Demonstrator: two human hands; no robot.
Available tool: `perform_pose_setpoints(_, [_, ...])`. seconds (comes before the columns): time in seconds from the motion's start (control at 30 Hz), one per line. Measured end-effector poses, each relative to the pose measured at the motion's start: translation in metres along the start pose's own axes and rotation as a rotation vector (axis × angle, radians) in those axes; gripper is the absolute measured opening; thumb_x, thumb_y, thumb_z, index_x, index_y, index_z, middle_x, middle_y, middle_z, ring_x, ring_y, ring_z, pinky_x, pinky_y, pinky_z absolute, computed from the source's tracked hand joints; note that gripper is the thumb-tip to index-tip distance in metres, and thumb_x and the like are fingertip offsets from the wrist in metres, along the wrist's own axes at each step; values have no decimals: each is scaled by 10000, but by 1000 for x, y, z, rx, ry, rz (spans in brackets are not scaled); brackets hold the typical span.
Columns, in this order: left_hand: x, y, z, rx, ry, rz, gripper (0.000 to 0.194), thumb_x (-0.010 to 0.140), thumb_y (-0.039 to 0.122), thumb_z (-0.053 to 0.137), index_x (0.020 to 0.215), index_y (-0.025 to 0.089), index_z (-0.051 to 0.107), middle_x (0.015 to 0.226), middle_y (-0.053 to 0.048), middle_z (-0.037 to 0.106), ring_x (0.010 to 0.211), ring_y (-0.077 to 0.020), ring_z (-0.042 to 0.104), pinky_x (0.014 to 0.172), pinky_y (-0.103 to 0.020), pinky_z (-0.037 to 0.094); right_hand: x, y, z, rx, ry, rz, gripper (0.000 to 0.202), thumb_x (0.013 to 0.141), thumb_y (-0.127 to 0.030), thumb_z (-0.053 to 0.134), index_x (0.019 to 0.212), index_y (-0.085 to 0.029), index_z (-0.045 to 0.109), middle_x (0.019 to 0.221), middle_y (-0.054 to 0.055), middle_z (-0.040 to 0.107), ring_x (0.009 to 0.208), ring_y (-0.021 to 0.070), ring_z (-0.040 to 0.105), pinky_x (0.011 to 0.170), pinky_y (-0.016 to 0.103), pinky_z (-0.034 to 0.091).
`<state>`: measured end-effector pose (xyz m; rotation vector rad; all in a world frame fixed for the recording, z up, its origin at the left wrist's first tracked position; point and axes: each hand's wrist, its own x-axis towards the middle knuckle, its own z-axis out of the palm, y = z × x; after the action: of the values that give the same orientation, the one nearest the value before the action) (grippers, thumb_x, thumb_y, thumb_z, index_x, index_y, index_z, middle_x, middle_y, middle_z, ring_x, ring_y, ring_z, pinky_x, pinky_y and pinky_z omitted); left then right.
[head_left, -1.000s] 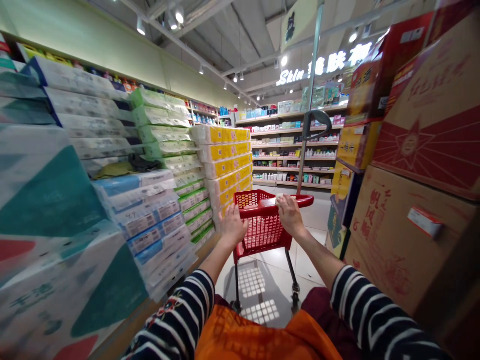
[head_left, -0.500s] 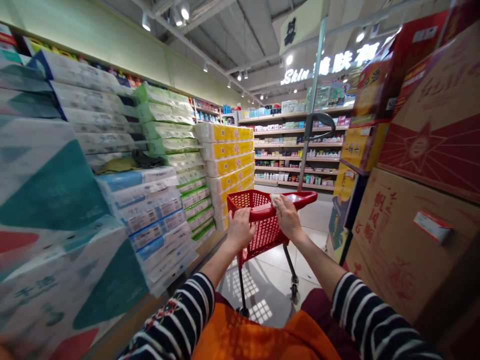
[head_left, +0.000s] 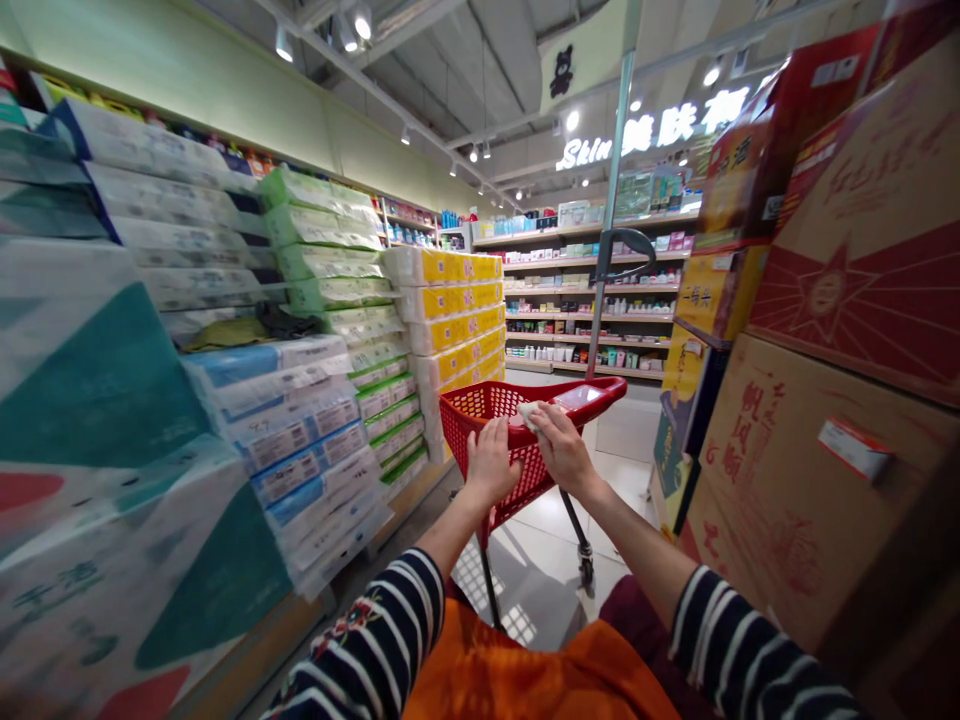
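A red plastic shopping cart (head_left: 526,484) with a mesh basket and dark legs stands in front of me. My left hand (head_left: 492,464) has its fingers curled over the left end of the red handle (head_left: 606,394). Close beside it, my right hand (head_left: 561,448) presses a small crumpled white cloth (head_left: 528,411) against the handle's middle. Most of the cloth is under the fingers, and whether it is fabric or paper I cannot tell.
Stacked tissue packs (head_left: 307,430) line the left side, with a yellow-and-white stack (head_left: 457,300) farther on. Cardboard cartons (head_left: 795,480) rise close on the right. A metal pole (head_left: 600,330) stands beyond the cart, before shelves (head_left: 547,262) of small goods.
My right hand and the cloth have slid left along the handle, nearer my left hand. The cart has turned slightly, and the view has shifted a little.
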<state>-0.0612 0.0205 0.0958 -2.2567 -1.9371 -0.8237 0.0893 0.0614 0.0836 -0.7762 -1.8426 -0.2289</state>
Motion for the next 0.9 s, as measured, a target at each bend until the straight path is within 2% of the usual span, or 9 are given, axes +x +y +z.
perform_pose_setpoints(0.1, [8,-7,-1,-50,-71,25,674,783,339,481,1397,164,263,1482,-86,288,1365,-208,224,1121,-467,140,0,12,-5,-41,32,65,330,891,-203,384,1107,-202,634,1257,108,539,1190,235,474,1018,455,397])
perform_pose_setpoints(0.2, [17,-11,1,-113,-150,31,560,865,404,366,1389,229,277,1482,-40,298,1364,-188,231,1107,-491,162,-1,13,-5,-75,66,101,335,895,-206,374,1099,-174,638,1252,131,537,1187,245,475,1010,458,405])
perform_pose_setpoints(0.3, [19,-8,2,-117,-126,25,471,907,401,292,1354,260,338,1448,-24,367,1343,-168,279,1097,-479,185,-4,-3,-3,-64,51,38,331,902,-200,373,1101,-169,636,1256,140,533,1198,238,466,1017,453,399])
perform_pose_setpoints(0.4, [15,-2,0,-95,-74,10,451,915,419,296,1331,262,371,1422,-31,411,1317,-168,325,1076,-448,224,-8,-20,-3,-42,16,-58,314,896,-188,393,1090,-176,640,1259,136,531,1212,236,450,1028,458,384])
perform_pose_setpoints(0.47, [11,4,-2,-78,-52,21,446,915,442,298,1316,268,390,1398,-26,445,1295,-173,359,1057,-440,248,-10,-23,-5,-44,16,-85,309,892,-178,398,1079,-165,644,1245,147,537,1205,239,455,1022,459,389])
perform_pose_setpoints(0.67, [9,35,4,-26,45,51,432,904,481,324,1244,262,475,1316,-26,533,1203,-187,451,999,-416,296,-12,1,-21,-73,78,-3,312,879,-176,393,1055,-137,648,1220,167,543,1145,240,506,969,424,449])
perform_pose_setpoints(0.77, [9,49,9,-4,54,45,436,887,482,368,1238,254,486,1296,-41,546,1167,-207,469,979,-413,313,-12,13,-30,-74,92,34,312,874,-174,389,1046,-159,649,1212,142,552,1134,231,515,967,415,453])
perform_pose_setpoints(0.9, [10,48,14,19,15,109,497,863,452,418,1315,247,405,1347,-53,492,1233,-213,409,1032,-429,279,-12,24,-40,-33,114,38,307,868,-165,386,1022,-172,651,1190,124,566,1119,214,527,966,396,454])
